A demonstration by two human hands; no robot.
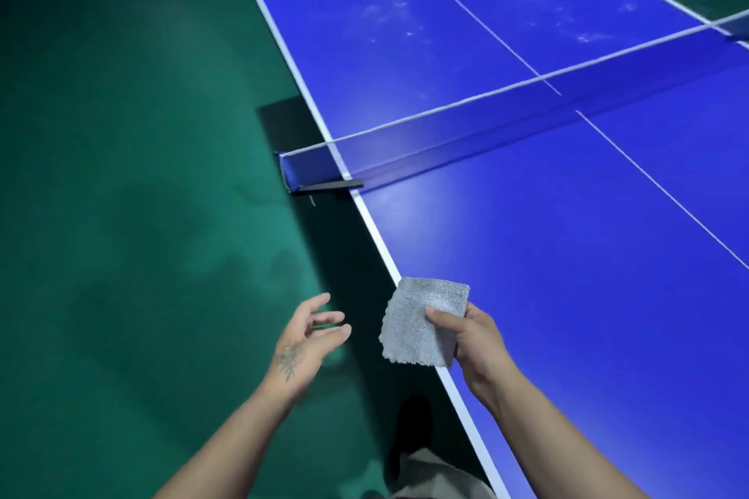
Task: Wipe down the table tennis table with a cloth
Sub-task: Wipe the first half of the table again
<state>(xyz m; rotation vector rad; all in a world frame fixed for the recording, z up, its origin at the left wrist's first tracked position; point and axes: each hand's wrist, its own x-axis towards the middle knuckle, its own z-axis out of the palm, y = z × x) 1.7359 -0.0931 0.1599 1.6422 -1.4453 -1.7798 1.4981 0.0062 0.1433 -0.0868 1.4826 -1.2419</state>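
A blue table tennis table (567,235) with white lines fills the right of the view. Its far half, beyond the net (466,126), carries whitish smudges (389,8). My right hand (466,336) pinches a folded grey fluffy cloth (417,320) between thumb and fingers, just above the table's near white side edge. My left hand (308,340) hovers over the floor to the left of the cloth, fingers spread and relaxed, holding nothing and a little apart from the cloth.
Green floor (142,215) lies to the left of the table. The net's dark clamp post (320,184) sticks out past the side edge. My leg and a dark shoe (413,425) stand beside the table edge.
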